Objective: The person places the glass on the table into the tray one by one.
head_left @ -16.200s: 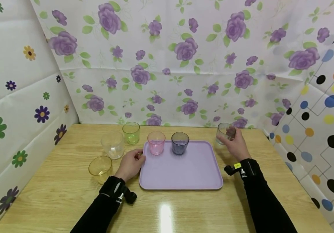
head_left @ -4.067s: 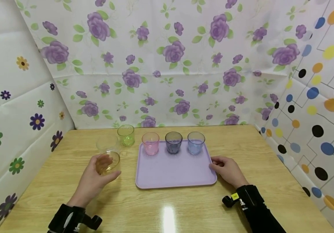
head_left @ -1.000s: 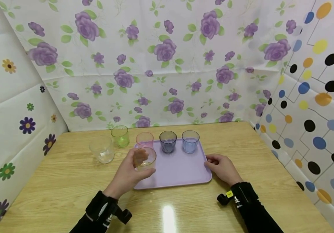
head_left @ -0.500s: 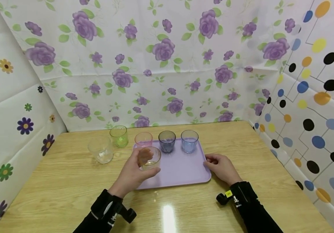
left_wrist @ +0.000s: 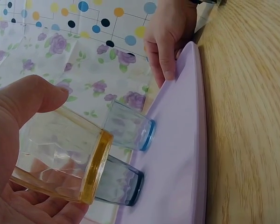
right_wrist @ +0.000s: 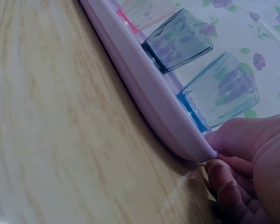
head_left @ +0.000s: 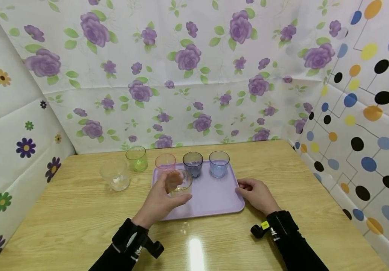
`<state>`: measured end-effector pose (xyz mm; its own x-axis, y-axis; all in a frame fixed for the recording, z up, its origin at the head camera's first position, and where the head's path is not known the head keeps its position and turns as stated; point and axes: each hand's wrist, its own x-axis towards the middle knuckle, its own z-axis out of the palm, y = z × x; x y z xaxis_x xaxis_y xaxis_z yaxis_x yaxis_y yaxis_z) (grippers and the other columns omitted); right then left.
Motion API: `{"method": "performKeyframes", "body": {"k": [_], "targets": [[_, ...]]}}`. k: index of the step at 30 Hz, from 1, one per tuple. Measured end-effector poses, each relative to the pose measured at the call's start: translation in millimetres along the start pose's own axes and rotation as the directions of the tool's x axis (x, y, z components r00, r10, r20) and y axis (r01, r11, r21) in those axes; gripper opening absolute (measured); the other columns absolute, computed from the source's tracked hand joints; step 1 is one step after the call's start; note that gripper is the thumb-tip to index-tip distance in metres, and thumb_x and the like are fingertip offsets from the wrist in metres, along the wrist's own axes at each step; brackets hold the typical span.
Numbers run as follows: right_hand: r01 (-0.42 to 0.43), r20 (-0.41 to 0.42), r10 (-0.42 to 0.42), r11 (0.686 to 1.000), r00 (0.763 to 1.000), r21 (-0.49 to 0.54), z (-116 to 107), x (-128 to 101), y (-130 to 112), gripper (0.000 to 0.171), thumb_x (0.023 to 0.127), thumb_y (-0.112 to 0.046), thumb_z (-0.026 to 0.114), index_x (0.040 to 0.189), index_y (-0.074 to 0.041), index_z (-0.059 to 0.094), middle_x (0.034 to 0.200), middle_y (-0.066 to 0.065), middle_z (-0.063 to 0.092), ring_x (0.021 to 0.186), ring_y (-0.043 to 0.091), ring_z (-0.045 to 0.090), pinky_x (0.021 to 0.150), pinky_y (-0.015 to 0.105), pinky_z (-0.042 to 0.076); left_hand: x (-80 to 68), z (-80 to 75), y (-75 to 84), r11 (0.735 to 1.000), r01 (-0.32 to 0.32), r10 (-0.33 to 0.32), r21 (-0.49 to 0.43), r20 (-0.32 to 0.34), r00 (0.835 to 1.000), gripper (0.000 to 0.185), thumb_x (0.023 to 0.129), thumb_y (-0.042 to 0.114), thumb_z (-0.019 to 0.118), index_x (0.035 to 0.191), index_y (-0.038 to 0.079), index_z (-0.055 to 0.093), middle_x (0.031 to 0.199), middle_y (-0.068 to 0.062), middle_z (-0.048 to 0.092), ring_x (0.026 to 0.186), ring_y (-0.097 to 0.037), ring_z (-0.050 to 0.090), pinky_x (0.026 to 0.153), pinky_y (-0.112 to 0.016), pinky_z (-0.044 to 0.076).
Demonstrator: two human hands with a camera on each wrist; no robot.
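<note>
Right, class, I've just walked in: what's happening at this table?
A person's left hand holds a yellow cup just above the lilac tray, in front of the pink cup. The right hand grips the tray's right edge. Dark blue and light blue cups stand on the tray; green and clear cups stand on the table.

black sleeves (head_left: 296, 244), wrist-worn cameras (head_left: 260, 229)

Your yellow cup (head_left: 180, 183), clear amber-tinted plastic, upright, held just above the near left part of your lilac tray (head_left: 214, 197), a flat rounded rectangle on the wooden table, in front of the pink cup (head_left: 165, 163).
</note>
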<state>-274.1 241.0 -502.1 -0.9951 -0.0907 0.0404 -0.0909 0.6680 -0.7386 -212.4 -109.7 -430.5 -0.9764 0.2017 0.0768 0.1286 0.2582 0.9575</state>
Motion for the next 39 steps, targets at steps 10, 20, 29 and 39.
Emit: {"method": "performKeyframes", "body": {"k": [10, 20, 29, 39], "targets": [[-0.003, -0.01, 0.003, 1.0, 1.0, 0.001, -0.5, -0.2, 0.8, 0.041, 0.103, -0.025, 0.078, 0.139, -0.005, 0.075, 0.112, 0.006, 0.076, 0.097, 0.017, 0.066, 0.089, 0.034, 0.053, 6.0, 11.4, 0.1, 1.0, 0.0, 0.001, -0.016, 0.021, 1.0, 0.085, 0.092, 0.019, 0.09, 0.16, 0.004, 0.042, 0.156, -0.019, 0.058, 0.149, -0.036, 0.054, 0.13, -0.057, 0.038], [-0.015, -0.008, 0.015, 1.0, 1.0, 0.008, -2.3, -0.1, -1.4, 0.041, 0.103, -0.023, 0.078, 0.138, -0.004, 0.075, 0.112, 0.006, 0.077, 0.099, 0.017, 0.067, 0.092, 0.035, 0.054, 12.5, 22.0, 4.1, 1.0, -0.011, 0.012, -0.024, 0.022, 1.0, 0.081, 0.09, 0.019, 0.09, 0.156, 0.004, 0.045, 0.153, -0.018, 0.061, 0.147, -0.035, 0.056, 0.128, -0.055, 0.04], [-0.016, -0.01, 0.016, 1.0, 1.0, 0.013, -0.2, 1.7, 0.8, 0.04, 0.102, -0.023, 0.079, 0.138, -0.005, 0.075, 0.112, 0.006, 0.077, 0.099, 0.017, 0.068, 0.092, 0.035, 0.054, 17.6, 30.4, 2.0, 0.999, -0.009, 0.01, -0.044, 0.031, 0.999, 0.079, 0.09, 0.018, 0.09, 0.154, 0.002, 0.045, 0.153, -0.019, 0.061, 0.147, -0.036, 0.056, 0.128, -0.056, 0.04], [-0.017, -0.004, 0.017, 1.0, 1.0, 0.02, -1.2, 2.1, 2.6, 0.041, 0.102, -0.024, 0.078, 0.139, -0.006, 0.075, 0.113, 0.006, 0.078, 0.1, 0.017, 0.068, 0.092, 0.033, 0.054, 22.6, 38.7, 4.0, 0.999, -0.023, 0.025, -0.038, 0.04, 0.999, 0.074, 0.091, 0.018, 0.09, 0.151, 0.003, 0.048, 0.152, -0.019, 0.062, 0.147, -0.036, 0.057, 0.126, -0.055, 0.042]]}}
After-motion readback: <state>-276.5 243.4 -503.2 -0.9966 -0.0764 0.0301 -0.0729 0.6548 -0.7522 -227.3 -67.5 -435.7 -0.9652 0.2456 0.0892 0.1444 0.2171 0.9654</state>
